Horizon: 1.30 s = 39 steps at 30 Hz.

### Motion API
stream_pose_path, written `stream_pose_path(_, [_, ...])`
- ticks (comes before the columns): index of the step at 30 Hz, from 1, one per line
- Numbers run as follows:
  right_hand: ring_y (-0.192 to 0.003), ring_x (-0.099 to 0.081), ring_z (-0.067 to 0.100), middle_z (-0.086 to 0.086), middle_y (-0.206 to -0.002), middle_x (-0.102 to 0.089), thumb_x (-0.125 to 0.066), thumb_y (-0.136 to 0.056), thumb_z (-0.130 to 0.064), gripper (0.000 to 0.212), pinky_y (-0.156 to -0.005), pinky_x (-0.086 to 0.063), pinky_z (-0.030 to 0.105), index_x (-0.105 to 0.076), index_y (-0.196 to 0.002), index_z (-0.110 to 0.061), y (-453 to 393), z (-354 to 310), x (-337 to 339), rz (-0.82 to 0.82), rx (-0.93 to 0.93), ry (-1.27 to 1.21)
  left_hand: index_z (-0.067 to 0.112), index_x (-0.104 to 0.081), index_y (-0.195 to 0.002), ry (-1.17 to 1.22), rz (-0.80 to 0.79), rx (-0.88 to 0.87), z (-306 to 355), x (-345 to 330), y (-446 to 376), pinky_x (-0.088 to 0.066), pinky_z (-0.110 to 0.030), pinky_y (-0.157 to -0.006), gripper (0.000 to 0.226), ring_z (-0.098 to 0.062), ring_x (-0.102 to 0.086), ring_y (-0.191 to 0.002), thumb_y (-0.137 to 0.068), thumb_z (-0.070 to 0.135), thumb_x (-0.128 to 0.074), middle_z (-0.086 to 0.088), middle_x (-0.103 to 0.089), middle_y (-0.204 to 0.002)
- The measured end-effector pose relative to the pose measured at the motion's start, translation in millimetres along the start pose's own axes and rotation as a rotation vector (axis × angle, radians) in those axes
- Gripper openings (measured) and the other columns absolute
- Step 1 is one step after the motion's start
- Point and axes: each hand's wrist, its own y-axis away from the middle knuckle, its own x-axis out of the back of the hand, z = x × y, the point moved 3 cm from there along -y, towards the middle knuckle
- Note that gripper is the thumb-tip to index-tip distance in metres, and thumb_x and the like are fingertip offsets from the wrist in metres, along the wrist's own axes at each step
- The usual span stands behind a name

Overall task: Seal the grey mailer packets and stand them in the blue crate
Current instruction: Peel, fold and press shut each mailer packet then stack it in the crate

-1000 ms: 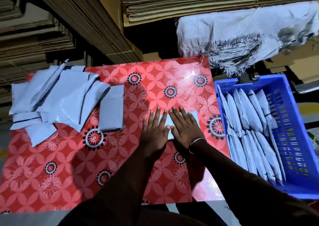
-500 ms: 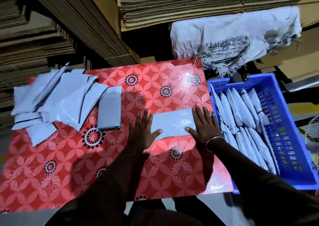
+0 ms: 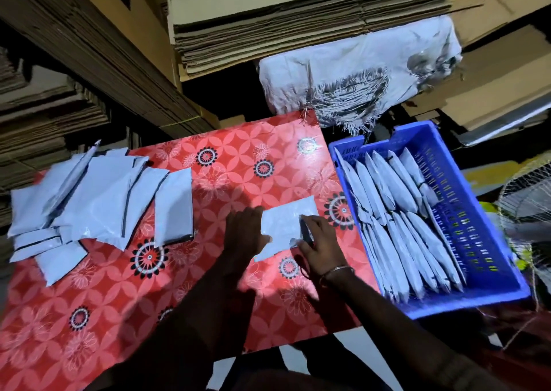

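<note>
a grey mailer packet (image 3: 286, 226) is lying flat on the red flowered tabletop (image 3: 208, 277), near its right edge and just beside the blue crate (image 3: 465, 211). the left hand (image 3: 246, 235) is resting on the packet's left end, thumb lying across its near edge. the right hand (image 3: 317, 241) is gripping the packet's right end, fingers curled over the top face and thumb at the near edge (whether that edge is lifting off the surface cannot be told). the two hands are sitting close together, with a bare strip of packet between them. inside the crate, sealed packets (image 3: 396, 232) are standing on edge in two rows, leaning against one another. a loose pile of unsealed mailers (image 3: 89, 199) is lying at the tabletop's far left. stacked flat cardboard (image 3: 268, 23) is rising behind.
</note>
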Motion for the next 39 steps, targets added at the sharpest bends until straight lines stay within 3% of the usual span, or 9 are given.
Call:
stream_pose_path(3, [-0.126, -0.046, 0.025, 0.009, -0.131, -0.051, -0.057, -0.083, -0.04, 0.064, -0.107, -0.034, 0.031, -0.058, -0.137, -0.007, 0.3, 0.7, 8.3, 0.029, -0.066, -0.092, 0.013, -0.062, -0.094, 0.317, -0.021, 0.063, 11.6, -3.1, 0.3, -0.034, -0.036, -0.071, 0.044, -0.028, -0.058, -0.088, -0.069, 0.044, -0.08, -0.002, -0.06, -0.089])
stream_pose_path(7, [-0.129, -0.046, 0.02, 0.007, -0.133, -0.052, -0.055, -0.083, -0.046, 0.064, -0.111, -0.036, 0.031, -0.059, -0.135, -0.009, 4.3, 10.4, 26.4, 0.105, -0.133, -0.241, 0.023, -0.051, -0.064, 0.604, -0.018, 0.049, 48.0, 2.1, 8.5, -0.028, -0.027, -0.058, 0.033, -0.009, -0.045, -0.06, -0.072, 0.041, -0.078, 0.009, -0.047, -0.061])
stream_pose_path(10, [-0.123, -0.051, 0.02, 0.011, -0.129, -0.056, -0.063, -0.085, -0.034, 0.053, -0.106, -0.037, 0.019, -0.063, -0.129, -0.007, 4.0, 18.3, 48.4, 0.211, -0.172, -0.313, 0.017, -0.067, -0.081, 0.696, -0.053, 0.022, 80.8, 6.1, 8.5, -0.039, -0.021, -0.063, 0.029, -0.008, -0.057, -0.069, -0.071, 0.044, -0.074, 0.007, -0.063, -0.073])
stream_pose_path(13, [-0.115, -0.055, 0.016, 0.011, -0.125, -0.056, -0.067, -0.088, -0.019, 0.04, -0.094, -0.035, 0.003, -0.065, -0.126, -0.007, -0.2, 26.7, 77.4, 0.337, -0.218, -0.411, 0.026, -0.067, -0.093, 0.861, -0.068, 0.015, 120.3, 5.5, 1.8, -0.051, -0.03, -0.072, 0.026, -0.008, -0.067, -0.079, -0.073, 0.036, -0.078, 0.005, -0.075, -0.09])
stream_pose_path(20, [-0.105, -0.055, 0.004, 0.009, -0.123, -0.059, -0.061, -0.098, -0.009, 0.027, -0.1, -0.04, 0.012, -0.066, -0.125, -0.007, -30.5, 62.9, 134.9, 0.406, -0.294, -0.414, 0.015, -0.049, -0.108, 0.96, 0.038, -0.006, 207.1, 3.1, -29.8, -0.048, -0.029, -0.085, 0.039, -0.007, -0.058, -0.091, -0.081, 0.01, -0.077, 0.016, -0.058, -0.097])
stream_pose_path(26, [-0.108, -0.05, -0.011, 0.007, -0.131, -0.054, -0.052, -0.102, -0.018, 0.028, -0.104, -0.032, 0.007, -0.066, -0.126, -0.015, -82.5, 96.0, 150.9, 0.286, -0.357, -0.417, 0.015, -0.061, -0.104, 0.836, 0.14, -0.014, 244.3, -12.8, -71.3, -0.048, -0.041, -0.095, 0.029, -0.022, -0.061, -0.103, -0.08, 0.001, -0.065, 0.002, -0.066, -0.105])
stream_pose_path(30, [-0.131, -0.045, 0.012, 0.006, -0.137, -0.059, -0.044, -0.104, -0.024, 0.036, -0.118, -0.028, 0.03, -0.063, -0.133, -0.015, -120.8, 111.4, 152.9, 0.131, -0.403, -0.379, 0.007, -0.063, -0.123, 0.732, 0.084, -0.01, 256.1, -25.3, -91.3, -0.042, -0.032, -0.103, 0.044, -0.028, -0.058, -0.119, -0.08, 0.001, -0.066, -0.01, -0.062, -0.126])
stream_pose_path(34, [-0.135, -0.048, 0.02, 0.007, -0.139, -0.058, -0.043, -0.094, -0.037, 0.047, -0.119, -0.03, 0.037, -0.064, -0.131, -0.018, -144.2, 124.3, 145.2, 0.007, -0.432, -0.334, 0.006, -0.062, -0.126, 0.667, -0.033, -0.003, 257.9, -38.2, -107.0, -0.046, -0.042, -0.102, 0.047, -0.034, -0.056, -0.119, -0.081, 0.017, -0.067, -0.015, -0.053, -0.129])
stream_pose_path(39, [-0.135, -0.048, 0.035, 0.022, -0.147, -0.05, -0.044, -0.099, 0.004, 0.044, -0.112, -0.03, 0.031, -0.051, -0.142, 0.0, -153.6, 150.0, 125.0, -0.141, -0.471, -0.174, 0.007, -0.065, -0.126, 0.632, -0.065, 0.084, 249.7, -41.7, -122.4, -0.048, -0.038, -0.095, 0.039, -0.034, -0.061, -0.106, -0.087, 0.016, -0.068, -0.014, -0.049, -0.126])
